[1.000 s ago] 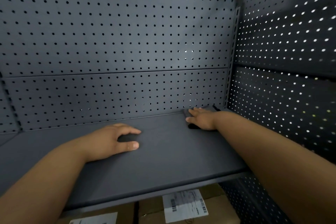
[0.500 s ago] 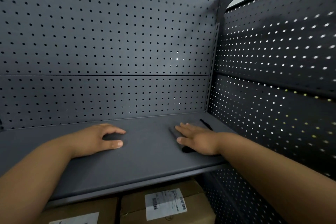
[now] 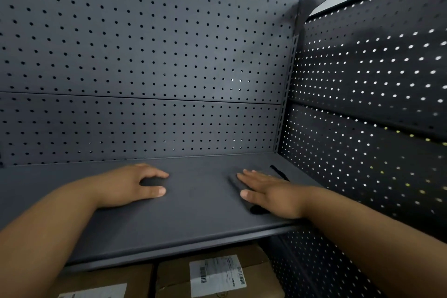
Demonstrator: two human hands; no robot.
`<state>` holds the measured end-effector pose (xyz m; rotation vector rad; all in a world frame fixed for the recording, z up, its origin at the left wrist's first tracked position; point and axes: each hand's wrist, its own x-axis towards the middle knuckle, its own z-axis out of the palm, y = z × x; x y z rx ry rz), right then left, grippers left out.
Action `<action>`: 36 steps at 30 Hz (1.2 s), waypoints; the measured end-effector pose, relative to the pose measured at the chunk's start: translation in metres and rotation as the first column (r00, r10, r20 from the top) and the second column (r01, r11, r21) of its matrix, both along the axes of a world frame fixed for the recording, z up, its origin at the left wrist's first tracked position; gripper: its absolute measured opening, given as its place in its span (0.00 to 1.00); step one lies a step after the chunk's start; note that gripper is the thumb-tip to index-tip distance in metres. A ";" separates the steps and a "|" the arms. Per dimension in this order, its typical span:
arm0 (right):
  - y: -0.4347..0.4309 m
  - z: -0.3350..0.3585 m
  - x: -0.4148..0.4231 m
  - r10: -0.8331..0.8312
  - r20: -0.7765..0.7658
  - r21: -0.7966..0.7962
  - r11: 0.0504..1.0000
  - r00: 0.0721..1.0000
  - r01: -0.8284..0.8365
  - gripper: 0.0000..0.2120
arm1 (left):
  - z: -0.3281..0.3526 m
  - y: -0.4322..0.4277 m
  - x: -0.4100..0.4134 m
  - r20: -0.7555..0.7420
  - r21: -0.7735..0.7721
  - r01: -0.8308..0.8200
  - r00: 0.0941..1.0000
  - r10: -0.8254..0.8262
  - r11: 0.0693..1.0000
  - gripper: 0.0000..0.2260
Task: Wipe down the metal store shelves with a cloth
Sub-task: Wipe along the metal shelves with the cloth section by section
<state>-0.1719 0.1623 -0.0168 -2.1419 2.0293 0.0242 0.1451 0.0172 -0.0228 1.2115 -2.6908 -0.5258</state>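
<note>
A dark grey metal shelf runs across the view below a perforated back panel. My right hand lies flat, fingers straight, pressing a dark grey cloth onto the shelf near its right end. Most of the cloth is hidden under the palm; its edges show past the fingertips and below the thumb. My left hand rests on the bare shelf to the left, fingers arched, fingertips and thumb touching the metal, holding nothing.
A perforated back panel and a perforated side panel wall the shelf in at the rear and right. Cardboard boxes with white shipping labels sit under the shelf. A thin dark strip lies near the right rear corner.
My right hand has slid the cloth from the rear right corner toward the front of the shelf. The view has tilted upward. My left hand has kept its place.
</note>
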 end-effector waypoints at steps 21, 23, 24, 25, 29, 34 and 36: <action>-0.127 -0.005 -0.009 -0.194 -0.009 0.010 0.981 0.981 0.195 0.32 | 0.004 0.005 -0.001 -0.020 -0.027 0.012 1.000 -0.012 1.000 0.24; -0.118 -0.005 -0.008 -0.177 -0.002 0.016 0.984 0.984 0.177 0.32 | 0.004 0.003 0.000 -0.026 -0.019 0.013 1.000 -0.014 1.000 0.24; -0.111 -0.006 -0.007 -0.164 0.003 0.018 0.986 0.987 0.164 0.32 | 0.003 0.003 0.000 -0.028 -0.013 0.013 1.000 -0.014 1.000 0.24; -0.103 -0.006 -0.006 -0.145 0.010 0.014 0.989 0.989 0.145 0.32 | 0.003 0.002 0.001 -0.028 -0.008 0.012 1.000 -0.012 1.000 0.24; -0.062 -0.006 -0.001 -0.054 0.025 -0.008 0.998 0.998 0.055 0.31 | 0.002 0.002 0.003 -0.025 -0.003 0.010 1.000 -0.010 1.000 0.24; -0.008 -0.003 0.007 0.022 0.013 -0.019 1.000 1.000 -0.022 0.30 | 0.003 0.003 0.002 -0.010 -0.005 0.011 1.000 -0.011 1.000 0.24; 0.009 -0.003 0.008 0.046 0.017 -0.018 0.999 0.999 -0.045 0.30 | 0.003 0.003 0.002 -0.004 -0.005 0.010 1.000 -0.010 1.000 0.23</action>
